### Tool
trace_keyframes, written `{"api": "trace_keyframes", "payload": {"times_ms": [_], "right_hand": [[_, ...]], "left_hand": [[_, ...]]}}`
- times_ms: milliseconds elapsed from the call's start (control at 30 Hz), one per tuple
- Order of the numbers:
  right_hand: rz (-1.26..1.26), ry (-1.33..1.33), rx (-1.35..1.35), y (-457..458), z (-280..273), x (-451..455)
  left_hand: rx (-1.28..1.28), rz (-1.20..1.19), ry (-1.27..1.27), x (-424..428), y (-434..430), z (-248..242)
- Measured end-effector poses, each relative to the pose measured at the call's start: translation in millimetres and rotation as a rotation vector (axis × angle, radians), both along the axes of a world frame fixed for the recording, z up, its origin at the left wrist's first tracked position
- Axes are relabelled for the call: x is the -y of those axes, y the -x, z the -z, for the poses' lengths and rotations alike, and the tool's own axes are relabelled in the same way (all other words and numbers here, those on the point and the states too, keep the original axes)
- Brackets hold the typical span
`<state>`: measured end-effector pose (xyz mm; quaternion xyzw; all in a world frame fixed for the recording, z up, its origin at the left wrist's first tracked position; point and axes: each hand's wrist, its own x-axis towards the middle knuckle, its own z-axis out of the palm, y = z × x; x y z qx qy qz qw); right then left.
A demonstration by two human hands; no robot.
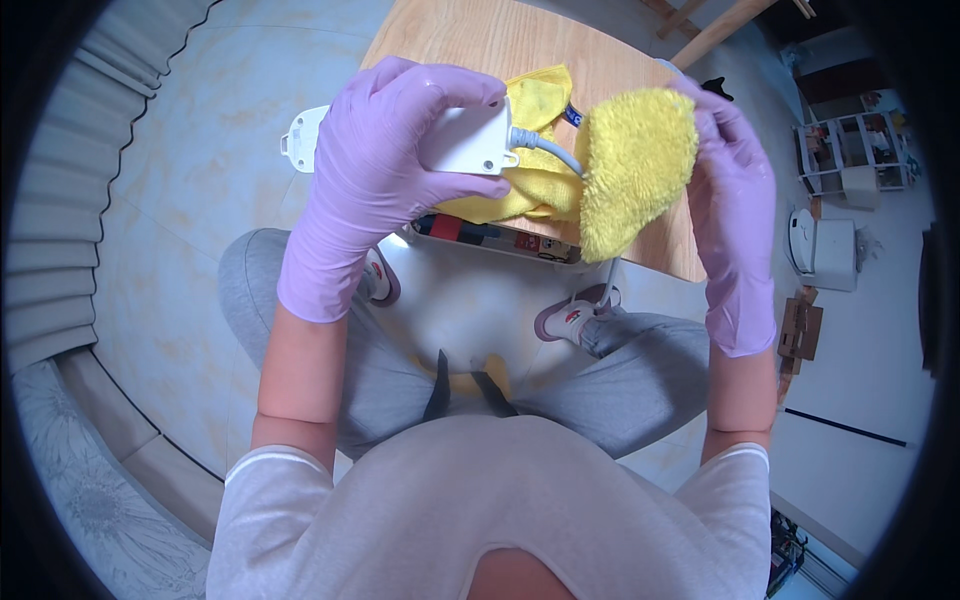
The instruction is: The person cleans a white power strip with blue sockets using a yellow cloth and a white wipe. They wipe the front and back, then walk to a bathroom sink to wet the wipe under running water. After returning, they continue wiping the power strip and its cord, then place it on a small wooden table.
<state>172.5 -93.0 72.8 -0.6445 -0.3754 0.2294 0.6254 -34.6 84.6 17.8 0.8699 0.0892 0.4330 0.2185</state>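
Observation:
My left hand [379,157], in a purple glove, grips a white power strip [466,142] whose underside with screws faces up. A grey cable [559,152] leaves its right end and passes behind a fluffy yellow cloth [637,169]. My right hand [727,172], gloved too, holds this cloth by its right side; the fingertips are partly hidden behind it. The cable comes out again below the cloth and hangs towards the right foot. Another yellow cloth [544,97], with a small blue tag, lies crumpled on the wooden table top beneath the strip.
The light wooden table [450,34] stands in front of me, with a shelf [495,247] of small items under its edge. My legs are spread at its near side. A curtain [60,187] hangs at the left; a white rack [855,150] and a cardboard box [801,328] are at the right.

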Motion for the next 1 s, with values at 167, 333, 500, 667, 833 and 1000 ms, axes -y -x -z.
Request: {"api": "trace_keyframes", "payload": {"times_ms": [167, 333, 500, 667, 833, 1000], "right_hand": [[-0.342, 0.032, 0.683, 34.5, 9.8, -21.2], [-0.435, 0.162, 0.907, 46.1, 29.4, -21.3], [-0.583, 0.008, 1.293, 30.2, 26.2, -16.7], [-0.722, -0.126, 1.419, 13.4, -2.1, -11.2], [-0.763, 0.006, 1.274, 20.3, -16.9, -3.1], [-0.513, 0.361, 0.468, 36.4, -9.2, -8.2]], "left_hand": [[-0.07, 0.053, 0.167, 2.9, 0.8, 2.6], [-0.205, 0.115, 0.522, 10.9, 13.9, -11.3], [-0.43, 0.263, 0.915, 20.9, 27.4, -29.8], [-0.447, 0.605, 1.542, 24.9, 21.4, -22.7], [-0.306, 0.743, 1.648, 33.6, 14.8, -14.6], [-0.36, 0.221, 1.118, 49.7, 15.4, -19.7]]}}
